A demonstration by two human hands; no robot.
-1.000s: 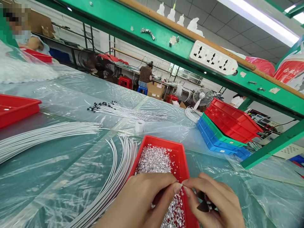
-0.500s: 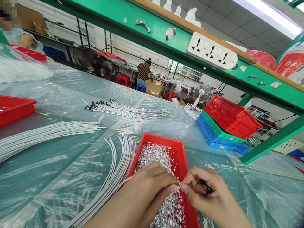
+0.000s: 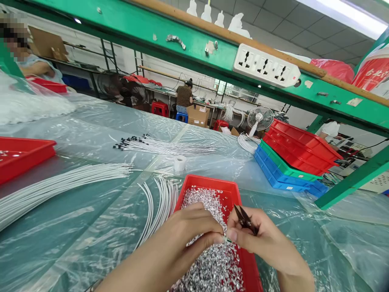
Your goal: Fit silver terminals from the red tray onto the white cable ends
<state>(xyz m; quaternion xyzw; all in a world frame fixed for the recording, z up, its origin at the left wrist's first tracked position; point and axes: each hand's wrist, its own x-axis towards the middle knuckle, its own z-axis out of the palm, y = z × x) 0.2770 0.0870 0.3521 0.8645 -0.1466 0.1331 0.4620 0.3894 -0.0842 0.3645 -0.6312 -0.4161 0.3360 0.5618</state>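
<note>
Where the two hands meet above the near red tray (image 3: 234, 190), each grip is pinched shut, thumb against forefinger, on the same tiny piece (image 3: 225, 239), too small to make out beyond a pale speck. The left hand (image 3: 191, 231) comes in from the lower left with its fingers curled over the tray. The right hand (image 3: 258, 239) faces it, fingertip almost touching fingertip, and also keeps a pair of small dark snips (image 3: 245, 219) tucked against the palm, blades pointing up and away.

Under both hands the tray is heaped with shiny silver metal bits (image 3: 209, 263), which spread from the far wall down to the near edge. Just left of the tray a fan of white wires (image 3: 159, 202) curves across the clear plastic sheet that covers the tabletop (image 3: 75, 227). Further left lies a long straight bundle of white wires (image 3: 60, 184), and beyond it stands another red tray (image 3: 27, 156). A small roll of white tape (image 3: 180, 163) sits just past the near tray, with a bundle of black-tipped wires (image 3: 158, 145) behind it. To the right, red, green and blue trays (image 3: 288, 164) are stacked at a tilt. Overhead a green shelf beam carries a white power strip (image 3: 266, 71). Other people are at work at benches in the background.
</note>
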